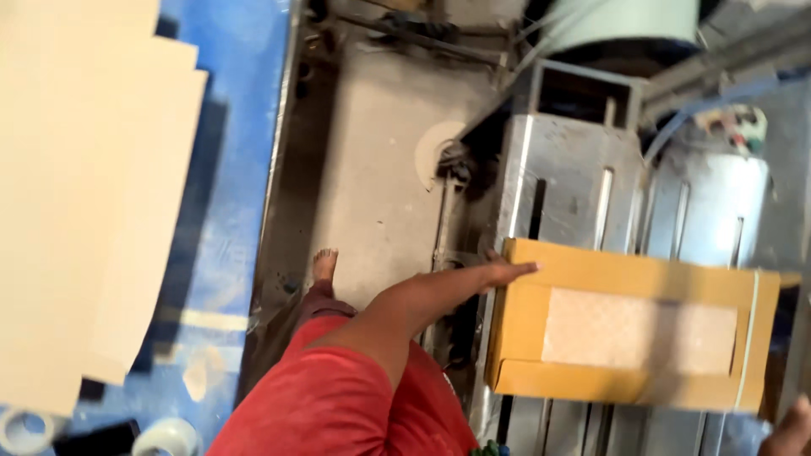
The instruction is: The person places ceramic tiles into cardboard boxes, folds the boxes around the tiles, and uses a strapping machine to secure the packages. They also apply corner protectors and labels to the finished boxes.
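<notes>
The left hand [505, 272] lies with its fingers [522, 268] stretched out flat and together, pressed against the upper left corner of a yellow-brown cardboard box [524, 338]; they touch the box without curling around it, so the hand is released rather than clenched. The bare forearm runs back from that corner toward the person's red garment [338, 405] at the bottom of the view. The right hand [790, 432] shows only as a sliver at the lower right edge, just beside the box's right end; whether its fingers grip anything cannot be told.

The box lies flat on the metal counter [574, 186] of a machine, whose top has long slots running away from the person. A pale rectangular label [638, 331] covers the middle of the box's top face, and a thin light strap [748, 338] crosses the box near its right end.

To the left of the machine is a grey floor [380, 194], where a bare foot [324, 263] stands. Farther left, a stack of pale cream sheets [76, 186] rests on a blue surface [228, 203], with tape rolls [169, 437] near its lower edge.
</notes>
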